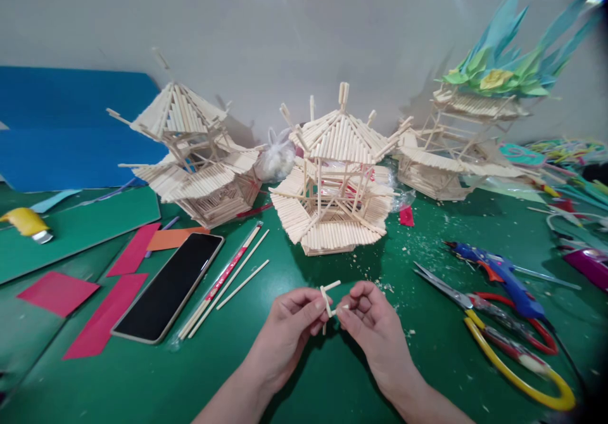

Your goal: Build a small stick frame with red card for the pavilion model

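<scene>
Between my hands is a small frame of short wooden stick pieces [326, 300], several bits joined crosswise. My left hand [298, 316] pinches it from the left with thumb and fingers. My right hand [368, 316] pinches the end of a piece that juts out to the right; the fingertips partly cover it. Just beyond my hands stands a pavilion model [342, 183] built of wooden sticks, with a pointed roof over a wider lower roof. To the left lie loose chopsticks [243, 284] and a wrapped pair of chopsticks [228, 272].
At right lie scissors [503, 335] and a blue glue gun [503, 278] with its cord. More stick pavilions stand at back left [194, 158] and back right [451, 151]. A phone [168, 288], red paper pieces [107, 316] and a yellow cutter [26, 222] occupy the left.
</scene>
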`<state>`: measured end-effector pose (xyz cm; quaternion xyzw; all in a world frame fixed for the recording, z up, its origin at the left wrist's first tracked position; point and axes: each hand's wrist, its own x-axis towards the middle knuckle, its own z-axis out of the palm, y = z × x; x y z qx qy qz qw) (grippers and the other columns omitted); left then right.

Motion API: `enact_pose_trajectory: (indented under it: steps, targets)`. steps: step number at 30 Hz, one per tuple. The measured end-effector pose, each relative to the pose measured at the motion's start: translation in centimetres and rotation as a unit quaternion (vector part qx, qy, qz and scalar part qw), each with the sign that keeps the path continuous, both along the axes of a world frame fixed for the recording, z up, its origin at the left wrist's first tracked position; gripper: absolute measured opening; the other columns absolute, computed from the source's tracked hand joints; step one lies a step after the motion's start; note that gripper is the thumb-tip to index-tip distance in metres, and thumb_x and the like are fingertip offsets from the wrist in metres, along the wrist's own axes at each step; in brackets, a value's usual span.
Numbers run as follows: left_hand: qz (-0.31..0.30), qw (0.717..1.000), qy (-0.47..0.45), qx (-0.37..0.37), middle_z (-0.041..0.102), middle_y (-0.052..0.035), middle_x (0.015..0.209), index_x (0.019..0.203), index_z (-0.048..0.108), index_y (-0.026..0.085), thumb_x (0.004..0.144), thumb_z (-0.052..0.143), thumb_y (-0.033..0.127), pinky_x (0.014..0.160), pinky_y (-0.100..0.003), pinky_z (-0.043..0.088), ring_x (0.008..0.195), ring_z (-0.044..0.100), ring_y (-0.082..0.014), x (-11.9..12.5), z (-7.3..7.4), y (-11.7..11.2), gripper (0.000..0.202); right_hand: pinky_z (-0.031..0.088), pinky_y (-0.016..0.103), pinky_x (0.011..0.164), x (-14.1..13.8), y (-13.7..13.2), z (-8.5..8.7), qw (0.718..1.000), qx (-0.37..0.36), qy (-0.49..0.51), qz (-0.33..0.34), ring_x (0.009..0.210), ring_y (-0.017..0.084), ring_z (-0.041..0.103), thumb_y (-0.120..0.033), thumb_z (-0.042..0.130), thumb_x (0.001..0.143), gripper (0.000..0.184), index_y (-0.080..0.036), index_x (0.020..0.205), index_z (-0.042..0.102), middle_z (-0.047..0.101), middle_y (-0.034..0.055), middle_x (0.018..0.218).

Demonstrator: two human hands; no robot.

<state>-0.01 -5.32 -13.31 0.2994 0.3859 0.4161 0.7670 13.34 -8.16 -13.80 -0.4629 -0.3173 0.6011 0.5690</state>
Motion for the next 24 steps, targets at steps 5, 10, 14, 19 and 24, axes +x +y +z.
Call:
enact_pose_trajectory:
  steps: [5, 10, 14, 19, 24]
  targets:
    - [0.004, 1.0, 0.002, -0.001, 0.056, 0.0008, 0.057, 0.067, 0.064, 0.012, 0.069, 0.066, 0.021, 0.051, -0.018, 0.029, 0.051, 0.042, -0.0052, 0.08, -0.01, 0.1, 0.009, 0.04, 0.016, 0.053, 0.03, 0.07, -0.01, 1.0, 0.003, -0.004, -0.002, 0.057, 0.006, 0.049, -0.027, 0.069, 0.068, 0.029, -0.02, 0.079, 0.044, 0.054, -0.0047, 0.065]
    - [0.002, 1.0, 0.003, 0.004, 0.056, 0.001, 0.056, 0.067, 0.064, 0.012, 0.07, 0.065, 0.021, 0.05, -0.018, 0.029, 0.05, 0.041, -0.0048, 0.06, 0.07, 0.03, 0.01, 0.04, 0.016, 0.053, 0.01, 0.13, -0.15, 1.0, 0.006, -0.007, -0.001, 0.057, 0.006, 0.049, -0.026, 0.069, 0.068, 0.028, -0.02, 0.079, 0.044, 0.054, -0.0045, 0.066]
    - [0.003, 1.0, 0.002, 0.001, 0.056, 0.0009, 0.057, 0.067, 0.063, 0.012, 0.07, 0.065, 0.021, 0.05, -0.018, 0.029, 0.05, 0.041, -0.0049, 0.13, 0.07, 0.08, 0.01, 0.04, 0.017, 0.053, -0.03, 0.17, -0.2, 1.0, 0.007, -0.011, -0.004, 0.057, 0.007, 0.049, -0.026, 0.069, 0.068, 0.028, -0.02, 0.078, 0.044, 0.054, -0.0042, 0.065]
    - [0.003, 1.0, -0.002, 0.006, 0.056, 0.0011, 0.056, 0.067, 0.063, 0.012, 0.07, 0.065, 0.02, 0.049, -0.018, 0.029, 0.049, 0.041, -0.0047, 0.17, -0.05, 0.17, 0.009, 0.04, 0.016, 0.053, -0.01, 0.11, -0.4, 1.0, 0.014, -0.012, 0.0, 0.057, 0.007, 0.049, -0.027, 0.068, 0.069, 0.026, -0.02, 0.079, 0.044, 0.054, -0.0046, 0.065]
    - [0.001, 1.0, -0.004, 0.007, 0.056, 0.0011, 0.056, 0.066, 0.063, 0.012, 0.07, 0.065, 0.02, 0.049, -0.017, 0.029, 0.049, 0.041, -0.0044, 0.06, -0.12, 0.12, 0.009, 0.04, 0.016, 0.053, -0.06, 0.16, -0.67, 1.0, 0.015, -0.004, -0.006, 0.057, 0.007, 0.049, -0.027, 0.068, 0.069, 0.026, -0.021, 0.079, 0.045, 0.054, -0.0046, 0.066]
